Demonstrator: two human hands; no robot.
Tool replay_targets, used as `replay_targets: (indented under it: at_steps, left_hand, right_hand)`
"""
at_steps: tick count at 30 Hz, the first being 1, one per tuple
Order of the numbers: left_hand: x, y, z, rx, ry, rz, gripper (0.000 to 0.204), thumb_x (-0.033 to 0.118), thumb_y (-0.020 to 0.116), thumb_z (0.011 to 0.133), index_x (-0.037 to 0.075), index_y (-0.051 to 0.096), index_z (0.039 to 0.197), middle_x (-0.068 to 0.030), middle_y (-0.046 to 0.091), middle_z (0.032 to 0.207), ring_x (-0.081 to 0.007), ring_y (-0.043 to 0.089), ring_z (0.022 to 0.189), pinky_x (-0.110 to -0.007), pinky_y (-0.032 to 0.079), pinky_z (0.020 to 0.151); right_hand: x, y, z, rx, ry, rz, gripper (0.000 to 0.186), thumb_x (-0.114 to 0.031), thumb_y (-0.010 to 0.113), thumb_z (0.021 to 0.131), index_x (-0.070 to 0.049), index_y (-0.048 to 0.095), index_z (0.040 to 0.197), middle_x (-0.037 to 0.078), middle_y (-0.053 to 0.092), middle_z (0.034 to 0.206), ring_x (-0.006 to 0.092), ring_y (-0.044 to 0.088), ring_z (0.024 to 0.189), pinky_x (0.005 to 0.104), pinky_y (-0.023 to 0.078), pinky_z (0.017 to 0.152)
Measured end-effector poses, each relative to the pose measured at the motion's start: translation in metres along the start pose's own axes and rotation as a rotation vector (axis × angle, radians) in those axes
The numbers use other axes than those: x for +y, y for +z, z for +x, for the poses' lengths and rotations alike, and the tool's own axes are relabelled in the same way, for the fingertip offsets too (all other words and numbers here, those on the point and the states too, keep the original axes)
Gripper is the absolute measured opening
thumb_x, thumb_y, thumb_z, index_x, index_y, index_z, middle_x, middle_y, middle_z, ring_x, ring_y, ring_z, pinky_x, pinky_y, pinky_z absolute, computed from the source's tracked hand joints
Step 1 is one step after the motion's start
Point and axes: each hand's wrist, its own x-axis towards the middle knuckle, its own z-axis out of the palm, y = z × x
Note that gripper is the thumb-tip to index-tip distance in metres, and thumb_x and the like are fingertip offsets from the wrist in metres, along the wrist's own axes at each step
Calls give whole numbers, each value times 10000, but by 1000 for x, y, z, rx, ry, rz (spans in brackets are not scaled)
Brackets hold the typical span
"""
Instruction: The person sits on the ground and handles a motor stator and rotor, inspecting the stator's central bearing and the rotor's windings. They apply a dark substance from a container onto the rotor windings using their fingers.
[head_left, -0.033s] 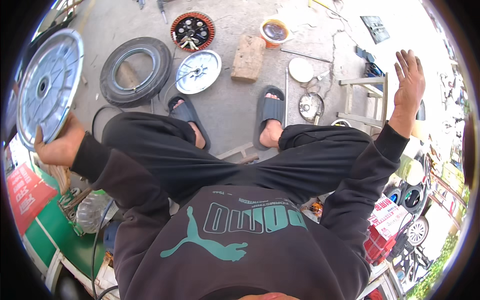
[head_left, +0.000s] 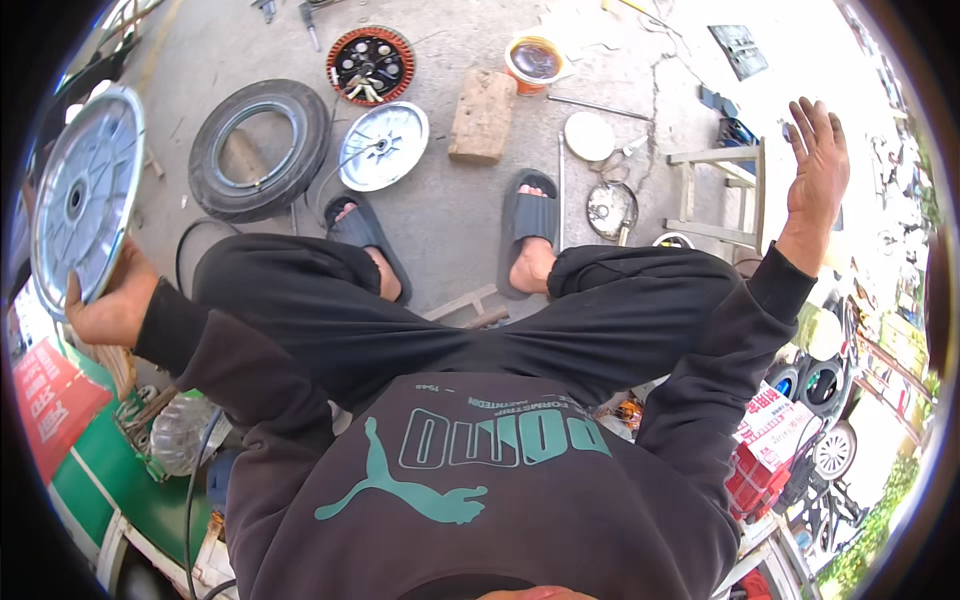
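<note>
My left hand (head_left: 115,300) grips the lower edge of a round silver metal hub motor cover (head_left: 85,190), thumb in front, and holds it up on edge at the far left. A hole with a dark ring sits at its centre. My right hand (head_left: 818,165) is raised at the right, palm showing and fingers stretched out, with nothing in it. On the ground ahead lie a black tyre on a metal rim (head_left: 213,150), a second silver cover (head_left: 400,150) with a cable, and a motor stator (head_left: 400,62) ringed with copper-coloured windings.
A wooden block (head_left: 482,115) and a tub of dark liquid (head_left: 535,62) stand ahead of my sandalled feet. To their right are a metal rod (head_left: 562,190), a white disc (head_left: 590,136), a round metal dish (head_left: 603,210) and a low wooden stool (head_left: 715,228).
The floor things sit slightly farther left in the picture. My left hand and the motor cover have moved a little left and lower; my right hand stays raised and open.
</note>
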Motion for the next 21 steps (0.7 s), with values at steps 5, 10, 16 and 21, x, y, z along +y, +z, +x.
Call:
replay_targets:
  at_steps: [5, 10, 16, 21]
  left_hand:
    - [7, -61, 37, 221, -140, 41, 633, 164, 620, 734, -94, 532, 1305, -247, 582, 1328, -425, 564, 1198, -569, 444, 993]
    - [15, -51, 25, 180, -269, 121, 622, 154, 685, 730, -87, 555, 1289, -219, 600, 1308, -401, 573, 1181, -547, 446, 989]
    - [3, -55, 41, 121, -454, 348, 569, 199, 683, 792, -42, 579, 1297, -188, 640, 1282, -392, 589, 1182, -547, 458, 997]
    - [-3, -18, 10, 188, -408, 486, 550, 209, 676, 807, -38, 587, 1290, -190, 636, 1290, -373, 586, 1197, -533, 446, 1018]
  right_hand:
    - [-5, -47, -2, -26, -112, -51, 771, -218, 631, 983, 159, 167, 1470, 266, 617, 1262, 312, 648, 1152, 368, 492, 1015]
    - [118, -51, -58, 156, 77, 22, 592, -71, 694, 912, 56, 405, 1412, 119, 684, 1102, 167, 643, 982, 287, 511, 877]
    - [311, 5, -234, 215, 593, -214, 564, -56, 704, 850, 91, 506, 1357, 161, 680, 1105, 193, 661, 903, 301, 535, 822]
    - [345, 23, -264, -68, 522, -720, 463, -156, 736, 819, -35, 634, 1254, 165, 665, 1127, 304, 657, 1037, 400, 522, 896]
